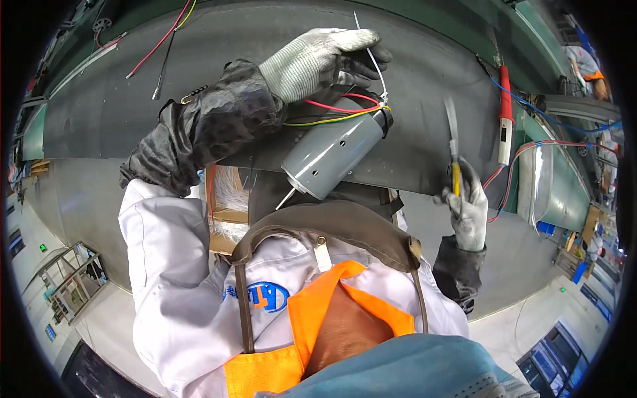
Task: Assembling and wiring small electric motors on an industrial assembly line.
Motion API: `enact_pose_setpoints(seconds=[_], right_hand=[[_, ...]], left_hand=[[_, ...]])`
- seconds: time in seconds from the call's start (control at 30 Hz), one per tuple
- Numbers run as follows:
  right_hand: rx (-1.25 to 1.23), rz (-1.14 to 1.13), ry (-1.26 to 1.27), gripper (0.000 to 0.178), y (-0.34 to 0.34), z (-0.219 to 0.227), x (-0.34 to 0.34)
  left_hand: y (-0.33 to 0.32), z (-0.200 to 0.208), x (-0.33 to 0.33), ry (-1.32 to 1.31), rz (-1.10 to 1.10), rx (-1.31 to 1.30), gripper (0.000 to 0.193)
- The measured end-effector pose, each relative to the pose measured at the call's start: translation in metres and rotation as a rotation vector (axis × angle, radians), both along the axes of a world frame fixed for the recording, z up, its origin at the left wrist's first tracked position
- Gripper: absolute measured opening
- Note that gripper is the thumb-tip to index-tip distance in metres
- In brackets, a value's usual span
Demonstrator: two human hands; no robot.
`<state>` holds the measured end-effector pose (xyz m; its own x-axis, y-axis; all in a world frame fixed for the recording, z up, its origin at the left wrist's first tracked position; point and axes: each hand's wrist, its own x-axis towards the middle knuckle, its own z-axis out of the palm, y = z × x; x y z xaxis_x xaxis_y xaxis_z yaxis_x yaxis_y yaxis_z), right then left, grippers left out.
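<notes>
A grey metal cylinder, motor-like [332, 156], lies slantwise at the bench's near edge, with small holes in its side and a thin white piece sticking out at its lower end. Red and yellow-green wires [338, 117] run across its upper end, where a white cable tie [383, 89] loops round them. My left hand [318, 63], in a pale knit glove with dark fingers, is closed at the tie's long tail, above the cylinder. Off to the right, my gloved right hand [470, 205] grips a yellow-handled knife [455, 176], its long pale blade pointing away from me and blurred.
The dark bench top [232, 40] spreads under the work. At right lies a red and white corded hand tool [505, 113], with blue and red wires beside it. Loose wires [159, 50] lie at far left. Below the bench edge is a box with clear plastic strands [229, 192].
</notes>
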<state>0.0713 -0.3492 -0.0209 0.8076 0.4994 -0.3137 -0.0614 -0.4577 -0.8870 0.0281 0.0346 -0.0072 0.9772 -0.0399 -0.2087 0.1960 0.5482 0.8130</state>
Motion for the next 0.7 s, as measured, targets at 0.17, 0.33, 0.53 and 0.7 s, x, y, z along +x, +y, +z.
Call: enact_pose_setpoints(seconds=[0.17,0.33,0.53,0.7], right_hand=[[0.248,0.177,0.523,0.067,0.036,0.007,0.039],[-0.065,0.754,-0.74,0.069,0.083,0.026,0.042],[-0.446,0.651,-0.381,0.06,0.094,0.067,0.029],[-0.46,0.425,-0.748,0.048,0.063,0.032,0.044]], left_hand=[[-0.001,0.0,0.005,0.062,-0.002,-0.003,0.036],[-0.001,-0.002,0.009,0.017,-0.037,0.006,0.038],[0.027,-0.008,-0.005,-0.199,-0.014,0.385,0.042],[0.061,0.034,-0.056,-0.832,-0.548,0.305,0.057]])
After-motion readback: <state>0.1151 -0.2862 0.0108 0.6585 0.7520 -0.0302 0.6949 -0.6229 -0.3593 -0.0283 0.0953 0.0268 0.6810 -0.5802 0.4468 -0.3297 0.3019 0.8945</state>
